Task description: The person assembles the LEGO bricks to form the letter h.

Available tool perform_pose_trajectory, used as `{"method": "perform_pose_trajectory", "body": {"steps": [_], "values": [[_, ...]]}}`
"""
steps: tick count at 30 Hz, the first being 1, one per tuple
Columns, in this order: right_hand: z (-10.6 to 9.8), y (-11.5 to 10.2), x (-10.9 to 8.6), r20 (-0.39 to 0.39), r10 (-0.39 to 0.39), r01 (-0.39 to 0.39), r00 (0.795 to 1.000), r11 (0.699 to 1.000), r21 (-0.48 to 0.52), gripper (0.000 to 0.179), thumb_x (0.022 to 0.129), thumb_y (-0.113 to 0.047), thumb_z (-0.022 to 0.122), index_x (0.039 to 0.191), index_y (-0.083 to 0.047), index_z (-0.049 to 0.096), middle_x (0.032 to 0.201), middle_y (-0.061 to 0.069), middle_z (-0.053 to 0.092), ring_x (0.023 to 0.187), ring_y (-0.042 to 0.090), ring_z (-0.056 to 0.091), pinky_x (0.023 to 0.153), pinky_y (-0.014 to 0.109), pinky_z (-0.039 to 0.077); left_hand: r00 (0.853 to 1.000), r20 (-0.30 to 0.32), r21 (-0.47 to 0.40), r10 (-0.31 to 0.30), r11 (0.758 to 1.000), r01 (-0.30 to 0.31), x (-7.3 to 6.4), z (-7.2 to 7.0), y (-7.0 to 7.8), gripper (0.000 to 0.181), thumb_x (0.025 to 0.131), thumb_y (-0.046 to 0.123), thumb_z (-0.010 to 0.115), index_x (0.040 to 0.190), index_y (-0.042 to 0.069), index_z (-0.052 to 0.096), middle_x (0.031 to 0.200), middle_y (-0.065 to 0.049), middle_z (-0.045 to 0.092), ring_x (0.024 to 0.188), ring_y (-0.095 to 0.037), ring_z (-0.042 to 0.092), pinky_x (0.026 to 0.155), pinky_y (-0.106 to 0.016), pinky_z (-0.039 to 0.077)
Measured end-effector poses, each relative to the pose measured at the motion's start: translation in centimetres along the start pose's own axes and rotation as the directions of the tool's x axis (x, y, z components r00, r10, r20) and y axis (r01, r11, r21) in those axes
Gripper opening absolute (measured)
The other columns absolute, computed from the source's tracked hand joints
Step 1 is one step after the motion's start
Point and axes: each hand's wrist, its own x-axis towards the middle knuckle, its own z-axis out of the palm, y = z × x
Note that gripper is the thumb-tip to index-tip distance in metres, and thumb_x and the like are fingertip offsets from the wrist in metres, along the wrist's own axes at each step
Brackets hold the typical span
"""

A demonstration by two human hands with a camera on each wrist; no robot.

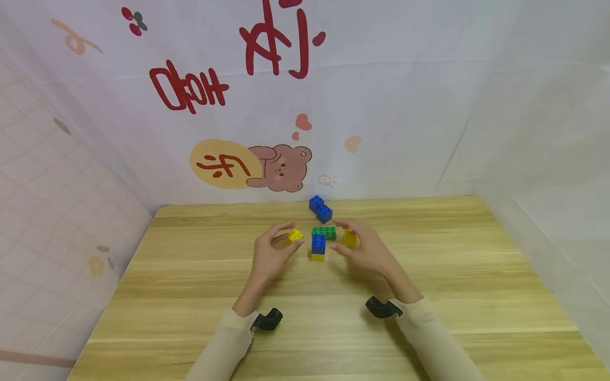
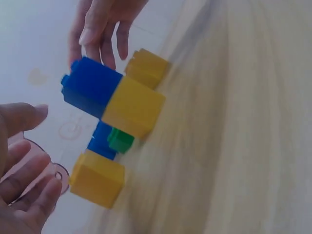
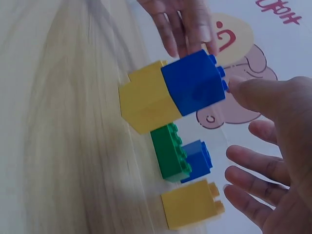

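Note:
A blue brick (image 1: 318,243) stands stacked on a yellow brick (image 1: 317,257) between the two hands. Just behind the stack lies a long green brick (image 1: 329,230). My left hand (image 1: 274,251) hovers around a loose yellow brick (image 1: 295,235), fingers and thumb spread apart; in the left wrist view that brick (image 2: 97,179) sits beside the fingers (image 2: 41,195), not pinched. On the other side my right hand (image 1: 364,248) curves loosely about another yellow brick (image 1: 350,238). The right wrist view has this brick (image 3: 191,204) on the table, apart from the thumb (image 3: 258,95).
Two blue bricks (image 1: 320,209) lie close together behind the green one, near the table's back edge. The wooden table (image 1: 314,328) meets a white printed cloth (image 1: 381,106) at the back and sides. A black wrist mount (image 1: 269,319) projects from each sleeve.

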Motion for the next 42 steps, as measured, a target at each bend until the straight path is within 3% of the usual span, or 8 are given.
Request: {"method": "perform_pose_trajectory", "body": {"steps": [7,15,23,30,37,42], "values": [[-0.3,1.3,-0.1,-0.044,0.025,-0.026,0.999,0.999,-0.023,0.056,0.091,-0.024,0.08,0.141,-0.008,0.059,0.141,0.013,0.062,0.126,0.041,0.059,0.104,0.055,0.054,0.995,0.03,0.077,-0.098,0.992,0.096,-0.1,-0.3,-0.8,0.056,0.085,0.014,0.085,0.137,0.011,0.064,0.14,-0.008,0.064,0.132,-0.033,0.06,0.116,-0.048,0.047],[-0.3,2.9,-0.1,-0.065,0.083,-0.085,0.994,0.996,-0.021,0.058,0.091,-0.022,0.08,0.142,-0.006,0.057,0.143,0.016,0.059,0.128,0.041,0.056,0.106,0.058,0.052,0.988,0.051,0.064,-0.144,0.988,0.141,0.1,0.1,-2.4,0.055,0.087,0.009,0.083,0.137,0.006,0.062,0.142,-0.013,0.062,0.134,-0.033,0.059,0.113,-0.041,0.05],[-0.2,4.3,-0.4,-0.037,0.17,-0.168,0.985,0.985,0.05,0.06,0.091,-0.022,0.08,0.143,-0.004,0.056,0.136,0.019,0.063,0.119,0.038,0.064,0.104,0.054,0.055,0.991,0.032,0.04,-0.133,0.991,0.131,0.1,0.5,-2.7,0.048,0.087,0.001,0.08,0.133,0.003,0.064,0.139,-0.019,0.063,0.128,-0.036,0.063,0.106,-0.041,0.055],[0.1,4.8,-0.7,-0.024,0.261,-0.259,0.965,0.963,0.075,0.038,0.091,-0.012,0.078,0.126,-0.005,0.065,0.118,0.015,0.071,0.104,0.03,0.069,0.096,0.048,0.06,0.994,0.014,0.066,-0.107,0.992,0.106,0.1,0.5,-2.7,0.043,0.087,0.001,0.079,0.129,0.002,0.066,0.133,-0.018,0.066,0.121,-0.034,0.068,0.102,-0.039,0.057],[0.3,5.0,-0.9,-0.029,0.281,-0.279,0.959,0.958,0.06,0.035,0.092,-0.013,0.077,0.125,-0.006,0.066,0.115,0.014,0.072,0.103,0.029,0.07,0.096,0.048,0.06,0.997,0.009,0.106,-0.075,0.992,0.073,0.0,0.4,-2.7,0.04,0.084,-0.003,0.077,0.123,0.0,0.069,0.126,-0.018,0.07,0.111,-0.031,0.071,0.1,-0.037,0.059],[0.5,4.9,-0.9,-0.027,0.288,-0.285,0.957,0.956,0.07,0.036,0.092,-0.014,0.077,0.125,-0.007,0.066,0.116,0.013,0.072,0.102,0.029,0.07,0.095,0.047,0.061,0.996,0.001,0.091,-0.09,0.992,0.09,-0.1,0.3,-2.9,0.038,0.081,-0.004,0.078,0.119,0.002,0.071,0.123,-0.014,0.071,0.109,-0.029,0.072,0.099,-0.037,0.06]]}}
